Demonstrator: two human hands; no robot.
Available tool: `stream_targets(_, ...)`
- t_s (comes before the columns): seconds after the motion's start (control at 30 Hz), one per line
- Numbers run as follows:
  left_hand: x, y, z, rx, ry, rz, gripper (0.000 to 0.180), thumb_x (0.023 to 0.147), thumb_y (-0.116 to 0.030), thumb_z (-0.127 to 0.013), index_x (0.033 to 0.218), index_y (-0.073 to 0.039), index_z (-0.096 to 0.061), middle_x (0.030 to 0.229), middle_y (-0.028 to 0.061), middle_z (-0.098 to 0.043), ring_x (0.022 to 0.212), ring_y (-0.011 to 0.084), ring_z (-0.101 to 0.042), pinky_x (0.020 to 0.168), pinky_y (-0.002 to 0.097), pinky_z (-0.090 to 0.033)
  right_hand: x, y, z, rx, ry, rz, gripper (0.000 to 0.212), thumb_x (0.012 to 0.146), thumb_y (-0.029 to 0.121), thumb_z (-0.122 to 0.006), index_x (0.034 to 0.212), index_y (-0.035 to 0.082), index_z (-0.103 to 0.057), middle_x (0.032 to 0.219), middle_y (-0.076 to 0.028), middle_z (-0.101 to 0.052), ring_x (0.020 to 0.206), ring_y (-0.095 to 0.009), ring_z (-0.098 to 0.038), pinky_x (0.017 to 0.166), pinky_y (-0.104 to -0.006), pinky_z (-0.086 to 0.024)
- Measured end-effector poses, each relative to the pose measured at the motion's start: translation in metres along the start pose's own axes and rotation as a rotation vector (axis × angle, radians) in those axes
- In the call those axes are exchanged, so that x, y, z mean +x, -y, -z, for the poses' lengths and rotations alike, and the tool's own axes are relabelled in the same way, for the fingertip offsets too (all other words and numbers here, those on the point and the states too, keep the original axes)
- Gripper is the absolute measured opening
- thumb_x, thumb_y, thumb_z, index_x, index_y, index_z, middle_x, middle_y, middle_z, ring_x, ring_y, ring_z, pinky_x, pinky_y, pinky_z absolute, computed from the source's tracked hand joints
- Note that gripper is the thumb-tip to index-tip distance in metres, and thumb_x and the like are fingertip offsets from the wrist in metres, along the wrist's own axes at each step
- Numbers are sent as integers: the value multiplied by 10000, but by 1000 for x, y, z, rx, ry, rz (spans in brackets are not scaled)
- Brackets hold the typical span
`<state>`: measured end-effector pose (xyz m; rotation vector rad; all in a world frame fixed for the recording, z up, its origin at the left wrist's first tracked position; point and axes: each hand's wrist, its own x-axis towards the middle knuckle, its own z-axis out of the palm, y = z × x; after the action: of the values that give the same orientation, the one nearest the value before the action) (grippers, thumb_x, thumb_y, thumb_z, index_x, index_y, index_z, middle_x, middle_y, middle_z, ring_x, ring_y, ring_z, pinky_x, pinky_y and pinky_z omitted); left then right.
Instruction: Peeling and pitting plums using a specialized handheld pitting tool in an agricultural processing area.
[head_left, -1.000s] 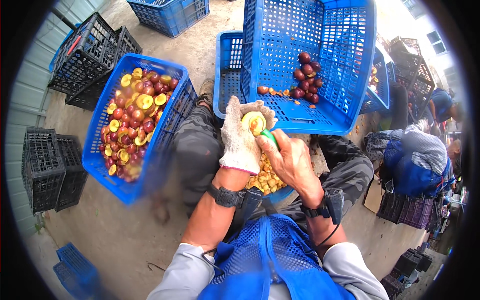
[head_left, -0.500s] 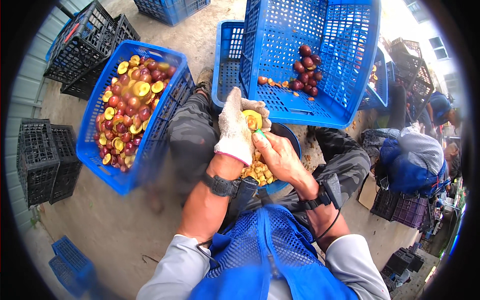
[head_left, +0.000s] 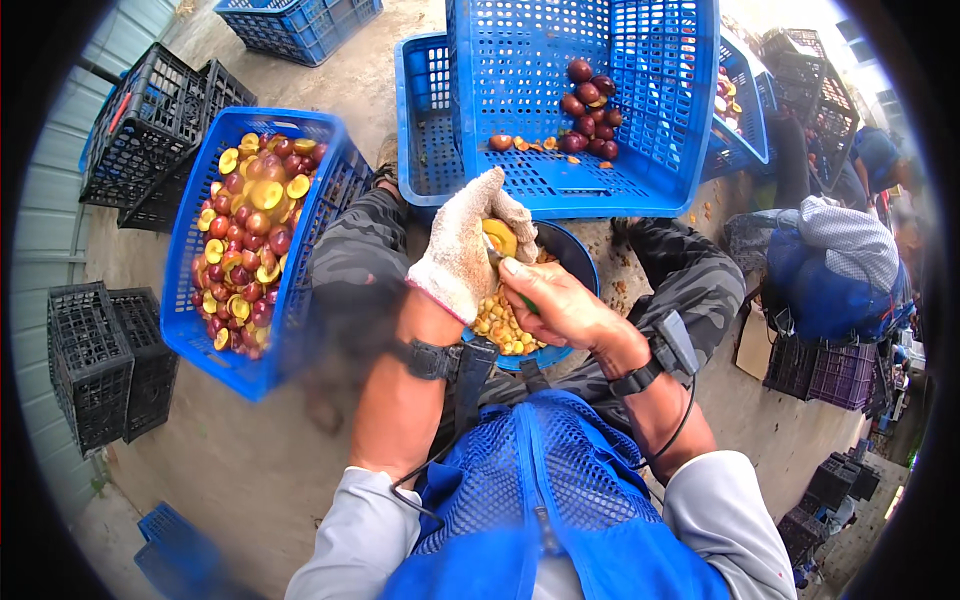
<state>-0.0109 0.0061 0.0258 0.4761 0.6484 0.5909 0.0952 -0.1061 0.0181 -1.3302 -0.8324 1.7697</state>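
My left hand (head_left: 452, 250), in a whitish knit glove, is closed around a cut plum (head_left: 499, 237) with its yellow flesh facing up. In my bare right hand (head_left: 565, 308) is a small knife (head_left: 527, 303) with a green handle; its blade meets the plum. Beneath both hands stands a blue bucket (head_left: 592, 268) between my knees, partly filled with yellowish plum pieces (head_left: 507, 328). Ahead, a blue crate (head_left: 655, 100) tipped toward me holds several whole dark plums (head_left: 585, 128) and a few scraps.
To the left, a blue crate (head_left: 172, 300) is heaped with halved plums (head_left: 250, 230). Black crates (head_left: 90, 350) stand along the metal wall. Another blue crate (head_left: 422, 125) lies under the tipped one. At the right a person in a blue vest (head_left: 835, 270) sits near purple crates (head_left: 843, 372).
My right hand has turned, and the knife's blade now shows against the plum. My left hand still grips the plum. The whole view has shifted slightly.
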Motion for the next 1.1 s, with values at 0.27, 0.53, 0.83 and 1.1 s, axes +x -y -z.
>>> stream_targets(0.27,-9,-5,7,66,56,-43,413,941,-410,-496,729,-68,-592,684,87,-606,588,231,-591,534,347,-483,14,-27,-5,600,470,-126,489,966,530,-403,742,96,-423,509,32,-327,361,-45,-302,339,-200,-225)
stream_targets(0.53,-18,-17,19,-52,-98,-50,388,934,-390,-500,1016,-27,-613,892,114,-647,780,272,-618,642,416,-507,-37,4,63,-868,-203,81,454,870,438,-620,748,1,-597,593,-41,-527,572,-150,-479,558,-352,-421)
stream_targets(0.83,-77,-70,37,514,-828,-1246,408,927,-219,-513,1255,23,-513,1327,137,-496,1199,259,-486,1037,390,-378,114,36,114,-1195,-605,310,259,793,313,-648,849,61,-624,732,-199,-626,721,-388,-622,653,-478,-469)
stream_targets(1.1,-87,-30,16,459,-490,-795,308,903,-178,-516,1083,53,-614,995,146,-658,827,251,-649,773,358,-526,175,16,116,-1526,-480,111,259,726,255,-657,936,107,-683,854,-172,-678,830,-332,-665,754,-429,-534)
